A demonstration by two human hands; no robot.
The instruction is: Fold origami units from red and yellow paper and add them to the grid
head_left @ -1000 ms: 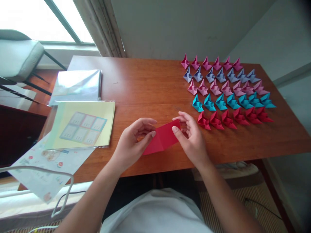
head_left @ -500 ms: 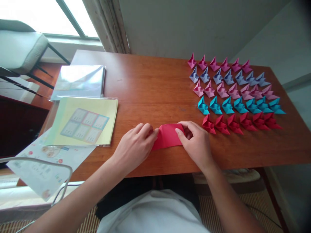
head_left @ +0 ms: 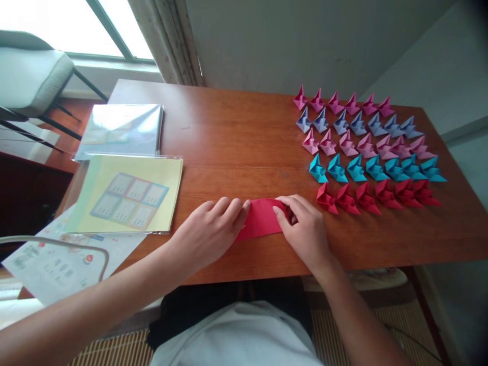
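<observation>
Yeah, left hand (head_left: pixel 213 226) and right hand (head_left: pixel 305 223) are pinching red paper (head_left: pixel 263 219) by its ends; light stuff's probably creasing easily mid-sheet.

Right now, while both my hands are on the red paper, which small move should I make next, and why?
Perhaps use your right hand to press the red paper flat: its right end looks curved in those fingers, while your left hand holds the other end.
</observation>
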